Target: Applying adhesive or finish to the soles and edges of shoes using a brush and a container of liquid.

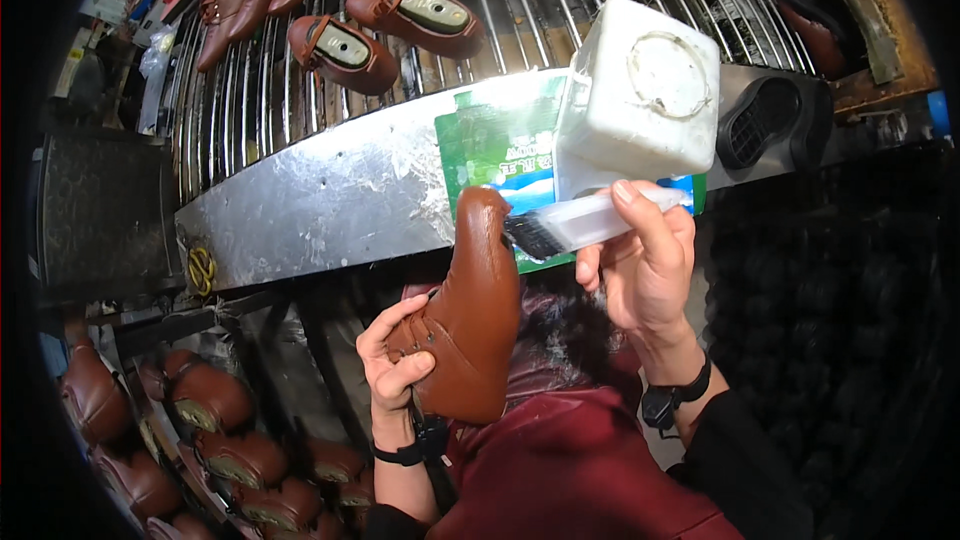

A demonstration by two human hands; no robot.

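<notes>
Head fisheye, looking down, close over metal bench [330, 200]

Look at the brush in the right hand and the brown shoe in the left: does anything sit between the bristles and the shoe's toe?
Nothing visible does. The brush in the right hand has its dark bristles right at the toe of the brown shoe, which the left hand holds upright; the white container stands behind them.
</notes>
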